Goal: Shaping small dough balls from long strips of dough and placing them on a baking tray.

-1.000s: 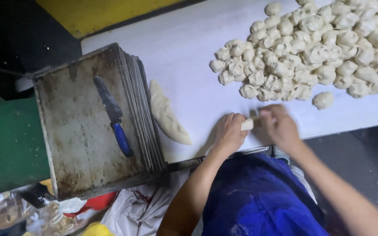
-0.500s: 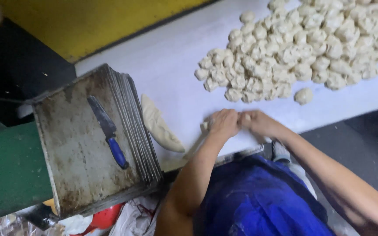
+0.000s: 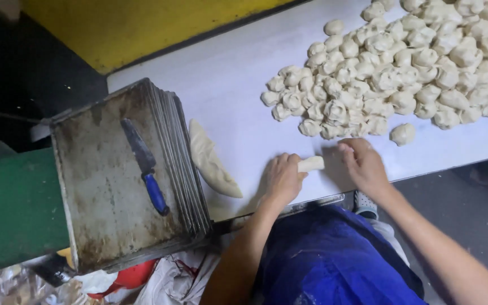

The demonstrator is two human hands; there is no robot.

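Observation:
My left hand (image 3: 281, 178) rests on the white table (image 3: 238, 85) and grips a small roll of dough (image 3: 312, 164) that sticks out past its fingers. My right hand (image 3: 364, 164) lies palm down on the table just right of that roll, fingers together, holding nothing. A large pile of shaped dough pieces (image 3: 391, 68) spreads across the table beyond both hands. One loose dough piece (image 3: 402, 134) sits just above my right hand. A long slab of dough (image 3: 210, 161) lies left of my left hand.
A stack of worn metal trays (image 3: 108, 186) stands at the table's left end with a blue-handled knife (image 3: 145, 165) lying on top. A green surface (image 3: 12, 209) is further left, a yellow wall (image 3: 142, 22) behind. White sacks and red items (image 3: 159, 277) lie below.
My hands were pressed together over the dough roll; now my right hand has moved off to the right and the roll stays in my left hand.

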